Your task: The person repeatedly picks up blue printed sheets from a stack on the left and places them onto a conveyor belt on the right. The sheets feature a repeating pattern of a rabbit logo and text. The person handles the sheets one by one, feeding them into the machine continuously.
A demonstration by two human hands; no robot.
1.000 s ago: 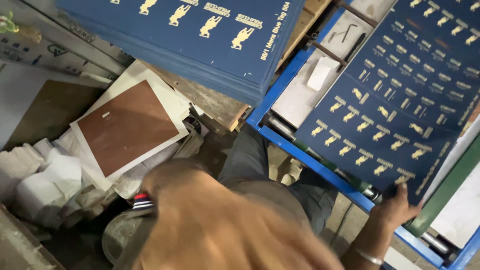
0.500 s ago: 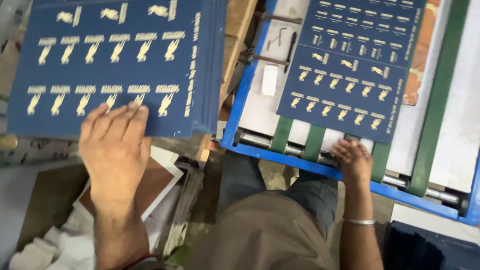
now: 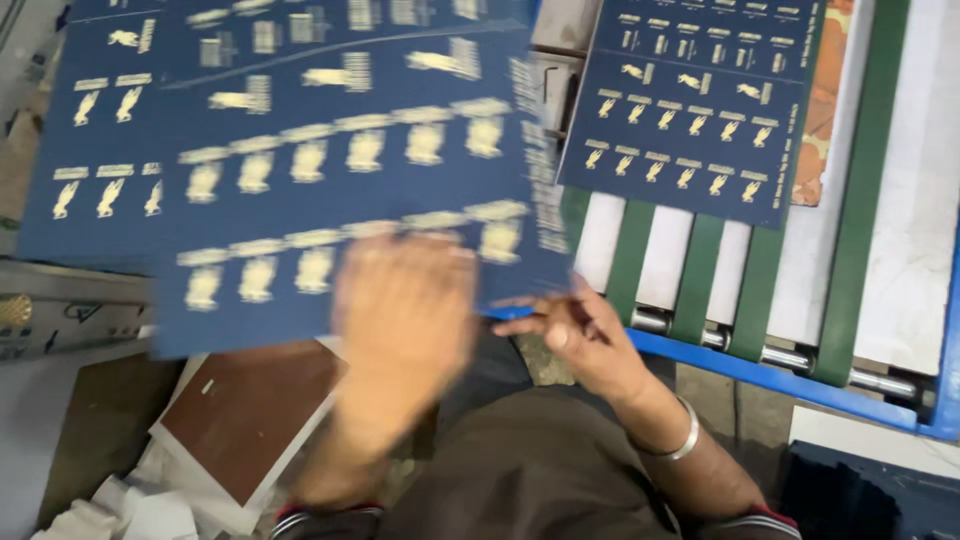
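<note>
A dark blue printed sheet (image 3: 340, 180) with rows of gold figures is lifted and tilted, blurred by motion. My left hand (image 3: 400, 320) lies on its lower edge, fingers spread over the sheet. My right hand (image 3: 575, 330) pinches the sheet's lower right corner. Under it at the left lies a stack of the same blue sheets (image 3: 90, 150). Another blue sheet (image 3: 690, 110) rests on the green belts (image 3: 700, 270) of a blue-framed conveyor (image 3: 780, 375) at the right.
A brown board on white paper (image 3: 240, 410) lies at the lower left, with crumpled white scraps (image 3: 130, 510) beside it. A metal roller (image 3: 880, 380) runs along the conveyor's near end. My lap fills the bottom centre.
My right hand left the conveyor's near edge and came left to the sheet's corner. The top sheet has come off the stack and moved right, towards the conveyor, with both hands on it.
</note>
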